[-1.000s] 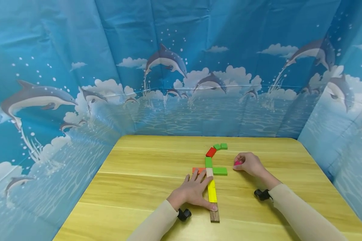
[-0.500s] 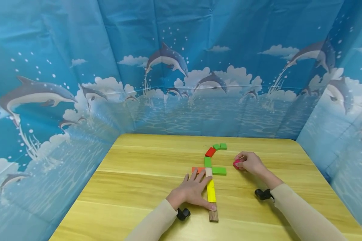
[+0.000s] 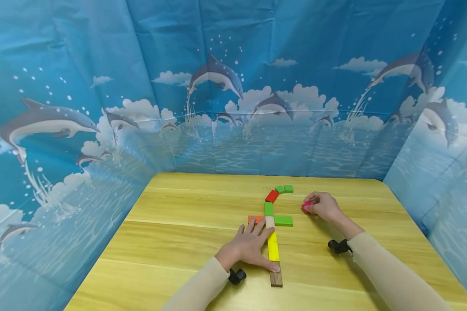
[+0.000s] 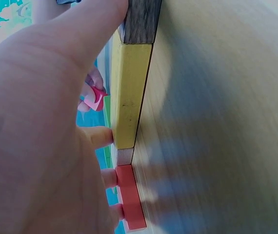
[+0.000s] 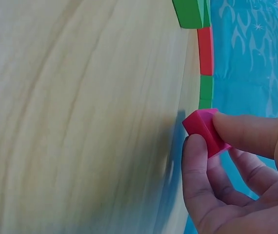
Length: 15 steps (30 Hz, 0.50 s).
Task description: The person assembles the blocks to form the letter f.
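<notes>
My right hand (image 3: 324,206) pinches a small pink block (image 5: 205,129) between thumb and fingers, right of the block figure. Spread over the figure's stem, my left hand (image 3: 249,247) touches the orange-red block (image 4: 130,197) with some fingertips, while its thumb rests on the dark brown block (image 3: 276,278). Between these lie the yellow block (image 4: 131,97) and a pale wood block (image 3: 270,221). A long green block (image 3: 283,221) sticks out to the right. Above the pale block, a green block (image 3: 269,209), a red block (image 3: 272,196) and two small green blocks (image 3: 289,188) curve to the right.
The wooden table (image 3: 171,246) carries the blocks, laid flat. A blue dolphin-print curtain (image 3: 233,142) hangs behind its far edge and along its sides. Black wrist cameras (image 3: 338,246) sit below both hands.
My right hand, with the pink block in its pinch, has shifted slightly away from me and turned the block a little. The left hand and the laid blocks stay put.
</notes>
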### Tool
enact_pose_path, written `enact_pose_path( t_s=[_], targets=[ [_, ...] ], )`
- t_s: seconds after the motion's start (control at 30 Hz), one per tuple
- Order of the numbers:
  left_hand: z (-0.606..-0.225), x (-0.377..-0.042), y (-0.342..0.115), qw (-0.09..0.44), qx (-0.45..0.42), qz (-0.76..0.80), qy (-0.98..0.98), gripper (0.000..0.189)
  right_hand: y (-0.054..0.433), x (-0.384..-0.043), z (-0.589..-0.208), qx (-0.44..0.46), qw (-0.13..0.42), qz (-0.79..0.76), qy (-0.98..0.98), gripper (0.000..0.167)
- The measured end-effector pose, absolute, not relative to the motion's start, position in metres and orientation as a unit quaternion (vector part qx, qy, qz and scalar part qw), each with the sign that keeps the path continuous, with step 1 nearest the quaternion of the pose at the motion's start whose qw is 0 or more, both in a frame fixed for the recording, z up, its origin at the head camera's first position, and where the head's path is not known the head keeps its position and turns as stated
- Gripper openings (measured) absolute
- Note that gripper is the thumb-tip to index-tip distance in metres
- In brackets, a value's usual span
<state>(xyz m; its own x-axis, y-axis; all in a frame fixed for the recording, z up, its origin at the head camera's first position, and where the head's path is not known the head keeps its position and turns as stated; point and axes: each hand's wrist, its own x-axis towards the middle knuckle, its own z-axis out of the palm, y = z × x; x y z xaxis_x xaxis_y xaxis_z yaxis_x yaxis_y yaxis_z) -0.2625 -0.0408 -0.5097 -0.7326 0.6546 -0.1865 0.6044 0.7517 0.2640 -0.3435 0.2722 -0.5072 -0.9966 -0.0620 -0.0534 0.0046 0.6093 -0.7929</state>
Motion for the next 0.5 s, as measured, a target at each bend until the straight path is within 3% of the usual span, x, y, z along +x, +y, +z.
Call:
enact_pose_path(
  t_s=[0.5],
  targets=[
    [-0.508,-0.262,-0.040,0.141,0.337,0.089,0.927,0.115,0.276,-0.359,-0.512,0.001,0.008,-0.432,0.902,0.019]
  ],
)
